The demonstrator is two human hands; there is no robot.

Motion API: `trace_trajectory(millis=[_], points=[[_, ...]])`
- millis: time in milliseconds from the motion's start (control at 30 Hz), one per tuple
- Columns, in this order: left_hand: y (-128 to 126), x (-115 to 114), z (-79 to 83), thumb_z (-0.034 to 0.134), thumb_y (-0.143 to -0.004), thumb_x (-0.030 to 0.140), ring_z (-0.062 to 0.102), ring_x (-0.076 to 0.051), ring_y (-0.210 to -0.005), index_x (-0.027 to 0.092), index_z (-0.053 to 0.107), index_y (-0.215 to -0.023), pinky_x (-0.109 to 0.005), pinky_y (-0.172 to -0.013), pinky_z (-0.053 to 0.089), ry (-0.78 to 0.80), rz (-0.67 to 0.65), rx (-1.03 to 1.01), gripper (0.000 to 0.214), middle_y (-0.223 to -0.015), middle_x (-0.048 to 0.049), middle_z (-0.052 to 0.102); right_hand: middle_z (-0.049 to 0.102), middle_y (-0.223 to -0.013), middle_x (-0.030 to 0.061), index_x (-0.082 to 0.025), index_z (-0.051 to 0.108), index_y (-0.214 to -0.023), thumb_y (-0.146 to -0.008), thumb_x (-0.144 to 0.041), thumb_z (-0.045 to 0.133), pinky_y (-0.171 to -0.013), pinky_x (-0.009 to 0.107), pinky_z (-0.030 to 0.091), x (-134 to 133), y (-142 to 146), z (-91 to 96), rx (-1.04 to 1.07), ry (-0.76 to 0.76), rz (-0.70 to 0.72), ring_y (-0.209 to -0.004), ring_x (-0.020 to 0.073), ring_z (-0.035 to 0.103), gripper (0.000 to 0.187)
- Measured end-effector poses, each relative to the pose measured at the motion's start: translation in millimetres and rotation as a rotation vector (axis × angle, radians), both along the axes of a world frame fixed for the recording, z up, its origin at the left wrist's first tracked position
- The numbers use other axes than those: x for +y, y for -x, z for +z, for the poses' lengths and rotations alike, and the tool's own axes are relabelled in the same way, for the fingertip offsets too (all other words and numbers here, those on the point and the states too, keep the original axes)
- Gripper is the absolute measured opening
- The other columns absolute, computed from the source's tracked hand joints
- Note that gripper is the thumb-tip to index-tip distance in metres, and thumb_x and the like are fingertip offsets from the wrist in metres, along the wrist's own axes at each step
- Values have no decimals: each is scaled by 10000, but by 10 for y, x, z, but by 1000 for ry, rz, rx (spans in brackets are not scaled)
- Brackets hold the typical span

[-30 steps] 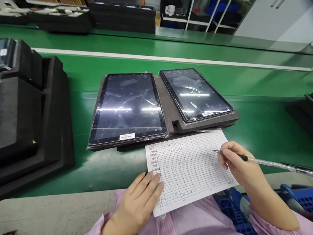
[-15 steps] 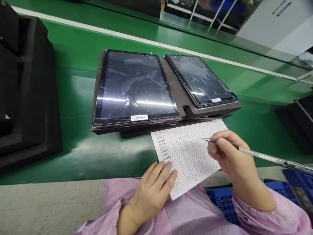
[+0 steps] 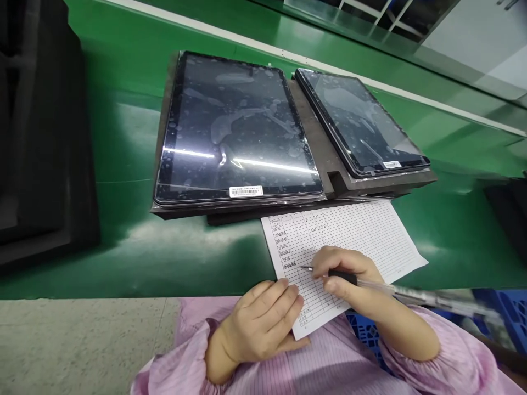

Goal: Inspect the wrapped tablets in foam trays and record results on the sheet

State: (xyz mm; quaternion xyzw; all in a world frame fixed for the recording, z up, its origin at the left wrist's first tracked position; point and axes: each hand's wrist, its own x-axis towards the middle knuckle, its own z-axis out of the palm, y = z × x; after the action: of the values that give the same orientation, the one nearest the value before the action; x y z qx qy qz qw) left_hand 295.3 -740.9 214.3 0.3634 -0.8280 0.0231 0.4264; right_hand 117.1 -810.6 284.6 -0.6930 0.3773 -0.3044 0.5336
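Observation:
A printed form (image 3: 370,236) with a ruled grid and a column of handwriting at its left lies partly over the table's near edge. My left hand (image 3: 265,318) rests on the form's lower left edge, its fingers stretched out. Closed round a clear pen (image 3: 373,282) with a black grip, my right hand (image 3: 349,274) is over the middle of the sheet. The pen's tip is close to the left columns, by the lowest handwritten row; I cannot tell if it touches the paper. Behind the form sit two tablets, a left one (image 3: 242,131) and a right one (image 3: 362,120).
Dark foam (image 3: 317,120) lies under the tablets, each bearing a barcode label. More black foam (image 3: 45,142) stands at the left of the green table (image 3: 123,252). Dark items (image 3: 508,211) are at the right edge. A blue plastic crate (image 3: 504,310) is below the table at the right.
My right hand has moved left and down across the form with the pen. My left hand stays on the sheet's edge, fingers closer together. The view has shifted slightly.

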Motion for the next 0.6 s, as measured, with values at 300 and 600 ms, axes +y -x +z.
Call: trace_trajectory(millis=[300,600], points=[[-119,18,410,392,-934,409,603,-162,-758,156,574,-862,-305,-685,516,-326,-17,343,320,-738,-48,639,425,-457,-63,-175,483,-564,-644,-525,751,-412,198,255,-32,-110,-70,-142,-376,-162,-426,65,320,449],[70,-97,644,379,-931,245,501,-159,-644,163,536,-678,-288,-546,444,-572,103,210,309,-659,-34,565,445,-506,-56,-166,534,-666,-606,-537,775,-406,182,230,34,-70,26,-243,-495,-25,-436,55,297,447]])
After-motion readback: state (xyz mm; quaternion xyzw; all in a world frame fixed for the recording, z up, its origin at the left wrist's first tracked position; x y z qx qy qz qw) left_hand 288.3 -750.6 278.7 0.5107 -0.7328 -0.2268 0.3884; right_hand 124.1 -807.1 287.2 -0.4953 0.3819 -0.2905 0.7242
